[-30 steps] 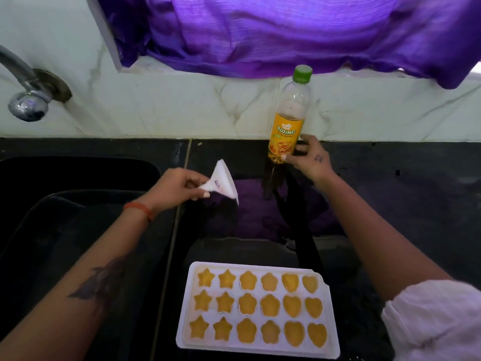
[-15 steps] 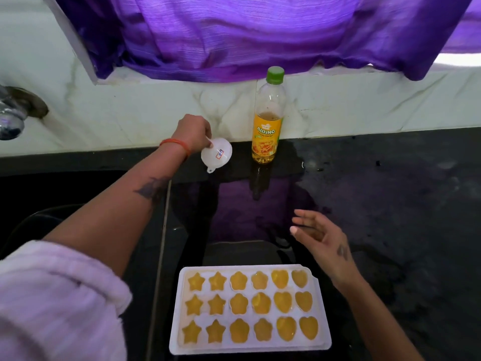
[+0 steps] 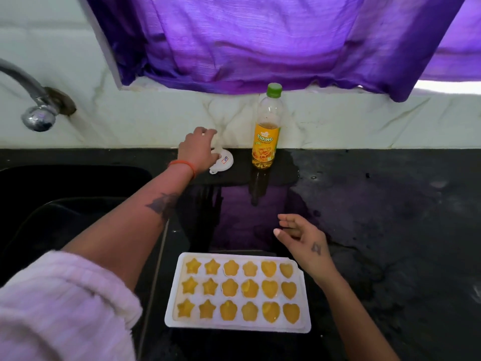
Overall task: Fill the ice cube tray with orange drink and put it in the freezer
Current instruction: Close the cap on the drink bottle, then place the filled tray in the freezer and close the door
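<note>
Tray [image 3: 238,328] is sitting flat on the black counter [image 3: 390,230], near edge, white plastic, all eighteen cavities holding orange drink: stars on the left, flowers in the middle, hearts on the right. Nothing is touching it.

Bottle [image 3: 266,131] is standing upright at the back of the counter against the marble backsplash [image 3: 338,121], green cap on, orange liquid sitting low inside, below the top of the label.

Left hand [image 3: 199,149] is reaching out to the back of the counter, fingers curling over the top of the white funnel [image 3: 223,162], which is lying wide-mouth down on the counter just left of the bottle. Whether the fingers are actually gripping the spout or only resting on it, cannot tell; the hand is covering that part. Orange band is showing on that wrist.

Right hand [image 3: 303,239] is hovering above the counter just behind the tray's far right corner, fingers loosely spread, holding nothing.

Sink [image 3: 65,194] is sitting left of the tray, tap [image 3: 36,110] sticking out of the wall above it. Purple curtain [image 3: 260,43] is hanging over the sill behind the bottle.
</note>
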A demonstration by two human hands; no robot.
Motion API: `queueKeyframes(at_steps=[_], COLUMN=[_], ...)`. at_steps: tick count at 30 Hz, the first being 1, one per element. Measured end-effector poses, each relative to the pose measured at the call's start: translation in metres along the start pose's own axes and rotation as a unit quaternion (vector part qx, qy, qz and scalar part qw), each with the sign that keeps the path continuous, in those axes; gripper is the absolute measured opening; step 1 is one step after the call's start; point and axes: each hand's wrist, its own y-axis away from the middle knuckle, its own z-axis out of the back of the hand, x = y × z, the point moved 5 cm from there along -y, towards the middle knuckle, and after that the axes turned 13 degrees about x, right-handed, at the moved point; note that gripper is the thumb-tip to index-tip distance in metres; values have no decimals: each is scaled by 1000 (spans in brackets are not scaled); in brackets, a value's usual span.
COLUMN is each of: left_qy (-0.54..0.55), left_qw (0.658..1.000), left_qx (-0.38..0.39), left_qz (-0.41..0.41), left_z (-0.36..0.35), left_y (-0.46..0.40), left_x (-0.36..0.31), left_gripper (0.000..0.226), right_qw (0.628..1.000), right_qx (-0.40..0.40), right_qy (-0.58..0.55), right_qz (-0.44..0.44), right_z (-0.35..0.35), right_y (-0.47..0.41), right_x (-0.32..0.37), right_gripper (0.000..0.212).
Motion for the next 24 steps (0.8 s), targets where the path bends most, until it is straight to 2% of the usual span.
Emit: queueKeyframes(at_steps=[3, 6, 12, 15, 18, 24], left_qy=[30, 70, 135, 146, 158, 207], left_qw=[999, 996, 966, 941, 915, 845], left_qx=[-42, -56, -98, -135, -172, -214], left_qz=[-6, 21, 196, 273, 330, 445], left_z=[-12, -43, -99, -113, -126, -156], left_y=[65, 148, 307, 378, 446, 564], left_x=[7, 17, 55, 66, 68, 63], left_gripper=[58, 53, 51, 49, 46, 48], right_qw=[994, 963, 869, 832, 823, 793], right_qx=[34, 79, 220, 222, 210, 208], right_qy=[100, 241, 436, 498, 517, 569], right_qz=[38, 87, 84, 100, 110, 65], right_z=[-7, -22, -59, -63, -60, -76], right_y=[3, 15, 48, 56, 52, 54], right_x=[11, 18, -8, -11, -16, -5], right_gripper=[37, 41, 60, 73, 62, 73])
